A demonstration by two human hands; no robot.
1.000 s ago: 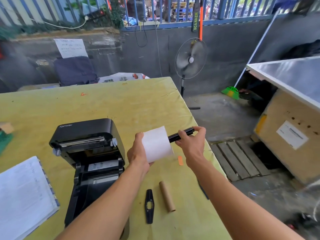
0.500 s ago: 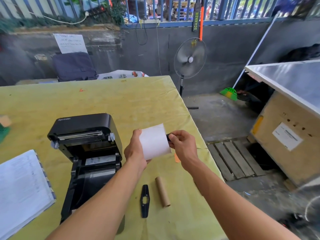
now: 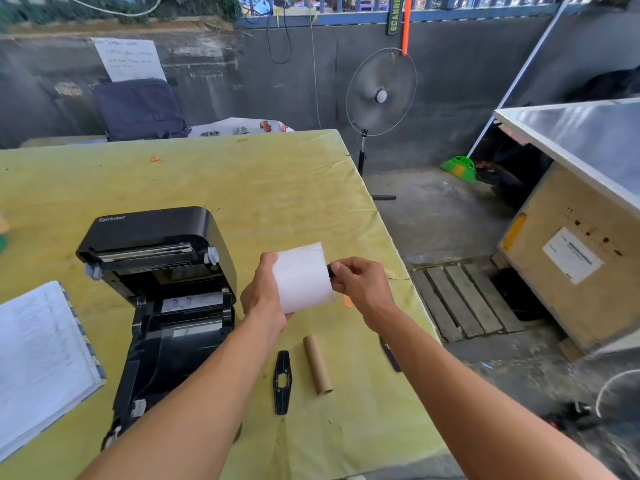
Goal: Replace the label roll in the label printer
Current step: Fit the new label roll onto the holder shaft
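A white label roll (image 3: 302,277) is held above the table, my left hand (image 3: 262,294) gripping its left end. My right hand (image 3: 360,282) pinches the short black end of a spindle (image 3: 330,270) that sticks out of the roll's right side; the rest of the spindle is hidden inside the roll. The black label printer (image 3: 162,282) stands to the left with its lid up and its roll bay showing. An empty brown cardboard core (image 3: 318,364) and a black plastic roll guide (image 3: 282,382) lie on the table below my hands.
The yellow-green table (image 3: 270,188) ends just right of my right hand, with a drop to concrete floor. An open notebook (image 3: 38,358) lies at the left. A second black piece (image 3: 390,355) shows under my right forearm. A standing fan (image 3: 380,95) and a wooden crate (image 3: 575,258) are beyond.
The black spindle has slid leftward into the roll: a second ago most of it stuck out to the right, now only its tip shows. My right hand has closed in on the roll.
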